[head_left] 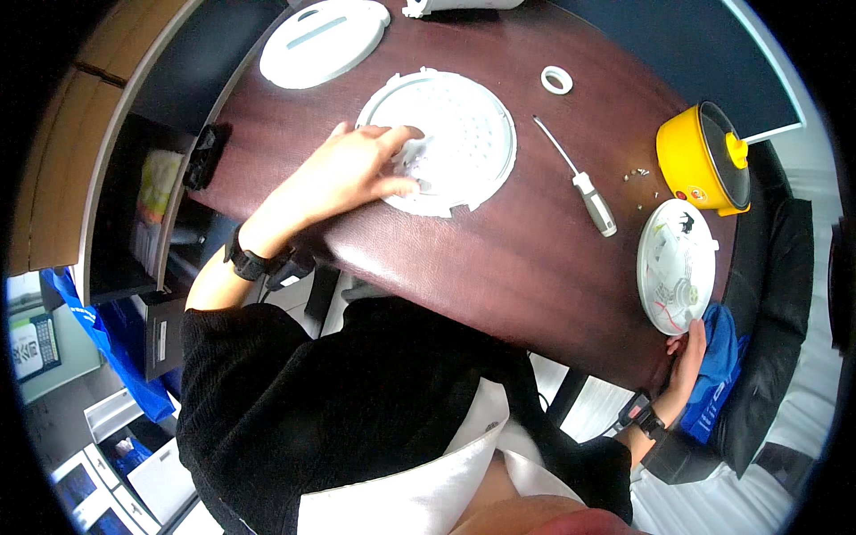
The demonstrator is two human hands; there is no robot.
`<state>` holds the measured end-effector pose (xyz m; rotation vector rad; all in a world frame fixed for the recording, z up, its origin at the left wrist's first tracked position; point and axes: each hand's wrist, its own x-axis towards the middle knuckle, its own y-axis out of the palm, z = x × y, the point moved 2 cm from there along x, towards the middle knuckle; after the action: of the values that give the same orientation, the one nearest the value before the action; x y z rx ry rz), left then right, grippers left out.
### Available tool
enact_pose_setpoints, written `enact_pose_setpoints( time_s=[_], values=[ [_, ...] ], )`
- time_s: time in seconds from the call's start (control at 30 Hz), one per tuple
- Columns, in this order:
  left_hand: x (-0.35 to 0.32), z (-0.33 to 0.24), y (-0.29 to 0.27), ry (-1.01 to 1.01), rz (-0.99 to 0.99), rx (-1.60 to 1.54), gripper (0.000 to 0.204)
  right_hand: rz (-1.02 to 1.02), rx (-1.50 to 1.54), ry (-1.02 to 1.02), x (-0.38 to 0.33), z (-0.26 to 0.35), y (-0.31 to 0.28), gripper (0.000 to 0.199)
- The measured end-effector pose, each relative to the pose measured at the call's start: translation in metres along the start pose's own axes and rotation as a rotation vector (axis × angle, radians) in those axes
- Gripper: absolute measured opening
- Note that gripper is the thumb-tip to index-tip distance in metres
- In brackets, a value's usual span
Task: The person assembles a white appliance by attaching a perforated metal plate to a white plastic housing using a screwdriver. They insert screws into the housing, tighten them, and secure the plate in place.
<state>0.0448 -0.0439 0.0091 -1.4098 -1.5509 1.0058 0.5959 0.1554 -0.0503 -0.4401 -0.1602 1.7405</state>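
A round white perforated plate (464, 134) with a notched rim lies near the middle of the brown table. My left hand (343, 169) rests over its left side, thumb and forefinger spread apart. A small greyish patch shows between them; what it is I cannot make out. At the table's right edge is a white round housing (669, 259) with red wires and a round fitting on its face. My right hand (687, 357) grips the lower rim of this housing, its fingers partly hidden.
A screwdriver (584, 187), a roll of white tape (556, 80) and several small screws (636, 174) lie right of the plate. Beyond the screws stands a yellow electric pot (691, 156). A white oval lid (325, 45) sits far left, a black object (207, 156) at the left edge.
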Motion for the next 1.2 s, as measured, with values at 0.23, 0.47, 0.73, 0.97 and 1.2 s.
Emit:
enact_pose_setpoints(
  time_s=[0.23, 0.47, 0.73, 0.97, 1.2],
  values=[
    [0.000, 0.042, -0.027, -0.120, -0.155, -0.120, 0.026, -0.017, 0.029, 0.016, 0.003, -0.007, -0.002, 0.024],
    [0.030, 0.164, -0.045, -0.109, -0.574, 0.453, 0.053, -0.002, 0.023, 0.019, -0.001, 0.000, -0.003, 0.024],
    [0.077, 0.255, -0.071, -0.249, -0.288, 0.286, 0.052, 0.042, 0.028, 0.006, 0.007, -0.009, -0.007, 0.025],
    [0.071, 0.226, -0.077, -0.400, -0.200, 0.193, 0.049, 0.019, 0.031, 0.012, 0.004, -0.008, -0.006, 0.024],
    [0.021, 0.182, -0.054, -0.314, -0.323, 0.259, 0.054, -0.027, 0.049, 0.019, 0.002, -0.005, -0.003, 0.023]
  ],
)
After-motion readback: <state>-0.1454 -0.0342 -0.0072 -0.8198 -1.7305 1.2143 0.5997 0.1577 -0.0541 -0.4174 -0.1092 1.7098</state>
